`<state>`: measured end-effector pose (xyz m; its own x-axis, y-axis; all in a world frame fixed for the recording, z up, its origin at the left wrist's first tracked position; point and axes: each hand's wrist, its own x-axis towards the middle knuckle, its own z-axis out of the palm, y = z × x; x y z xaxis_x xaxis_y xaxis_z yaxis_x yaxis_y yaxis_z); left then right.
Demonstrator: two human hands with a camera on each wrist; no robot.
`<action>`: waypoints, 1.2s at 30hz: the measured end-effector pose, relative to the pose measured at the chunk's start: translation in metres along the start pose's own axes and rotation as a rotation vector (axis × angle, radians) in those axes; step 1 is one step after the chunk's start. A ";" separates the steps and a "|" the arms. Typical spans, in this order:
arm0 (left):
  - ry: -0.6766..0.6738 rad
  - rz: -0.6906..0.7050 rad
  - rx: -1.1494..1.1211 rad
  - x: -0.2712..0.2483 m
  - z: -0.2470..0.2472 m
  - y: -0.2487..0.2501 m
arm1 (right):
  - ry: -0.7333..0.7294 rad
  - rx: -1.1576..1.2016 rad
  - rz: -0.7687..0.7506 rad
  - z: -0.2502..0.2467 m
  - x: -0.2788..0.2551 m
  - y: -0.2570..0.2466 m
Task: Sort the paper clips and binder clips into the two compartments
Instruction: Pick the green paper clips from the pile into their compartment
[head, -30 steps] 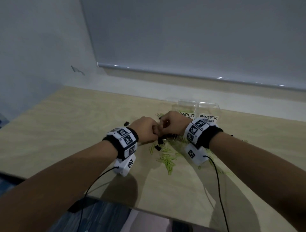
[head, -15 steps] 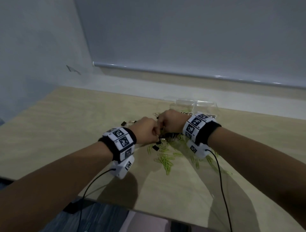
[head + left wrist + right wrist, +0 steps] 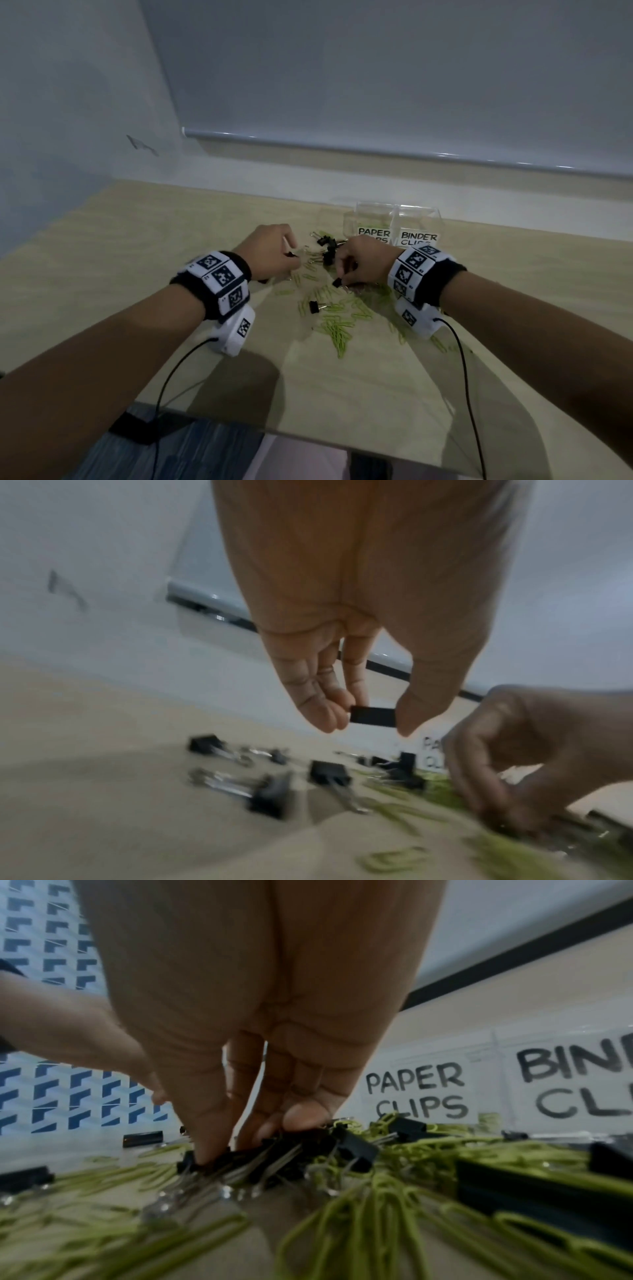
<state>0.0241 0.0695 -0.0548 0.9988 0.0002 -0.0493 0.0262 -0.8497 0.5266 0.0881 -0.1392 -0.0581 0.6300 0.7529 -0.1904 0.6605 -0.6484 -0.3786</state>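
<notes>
Your right hand hides the binder clips it pinches; your left hand pinches one clip. Bare table lies left.

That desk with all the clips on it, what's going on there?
A person is sorting clips. Their left hand pinches one black binder clip above the desk. Their right hand grips a cluster of binder clips in the pile of green paper clips. The labelled clear box stands behind the pile.
</notes>
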 end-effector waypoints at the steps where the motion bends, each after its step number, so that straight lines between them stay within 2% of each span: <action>1: 0.000 0.000 0.097 0.001 -0.003 -0.004 | 0.007 0.007 0.001 0.000 0.000 0.001; 3: -0.019 0.053 0.245 -0.002 -0.002 -0.006 | 0.004 0.006 -0.001 -0.002 -0.001 0.002; 7: -0.174 0.176 0.051 -0.022 0.017 0.013 | -0.070 -0.121 -0.107 -0.002 -0.005 -0.002; 10: -0.267 0.227 0.108 -0.029 0.036 0.025 | -0.091 -0.182 -0.101 0.000 -0.005 -0.005; 13: -0.266 0.254 0.146 -0.031 0.045 0.026 | -0.112 -0.207 -0.096 -0.001 -0.004 -0.006; 16: -0.267 0.233 0.044 -0.031 0.039 0.024 | -0.089 -0.213 -0.067 -0.001 -0.006 -0.005; 19: -0.156 0.178 -0.034 -0.026 0.019 0.016 | -0.054 -0.211 -0.066 0.001 -0.009 -0.005; 22: -0.025 0.113 0.129 -0.018 -0.002 -0.003 | -0.064 -0.202 -0.061 0.004 -0.008 -0.006; 25: 0.029 0.069 0.330 -0.020 -0.010 -0.017 | -0.065 -0.204 -0.049 0.007 -0.004 -0.008; 27: 0.013 0.062 0.322 -0.026 -0.006 -0.017 | -0.053 -0.129 -0.014 0.001 -0.003 -0.010; 30: -0.119 0.042 0.204 -0.035 0.008 -0.013 | 0.063 -0.033 0.022 -0.015 0.006 -0.013; 32: -0.174 0.067 0.204 -0.039 0.019 -0.008 | 0.128 -0.071 0.040 -0.022 0.017 -0.014; 36: -0.175 0.166 0.242 -0.044 0.033 0.006 | 0.098 -0.235 0.017 -0.017 0.034 -0.018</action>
<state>-0.0207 0.0473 -0.0772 0.9658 -0.2209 -0.1357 -0.1674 -0.9311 0.3241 0.1045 -0.1044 -0.0423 0.6711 0.7344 -0.1017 0.7188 -0.6781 -0.1532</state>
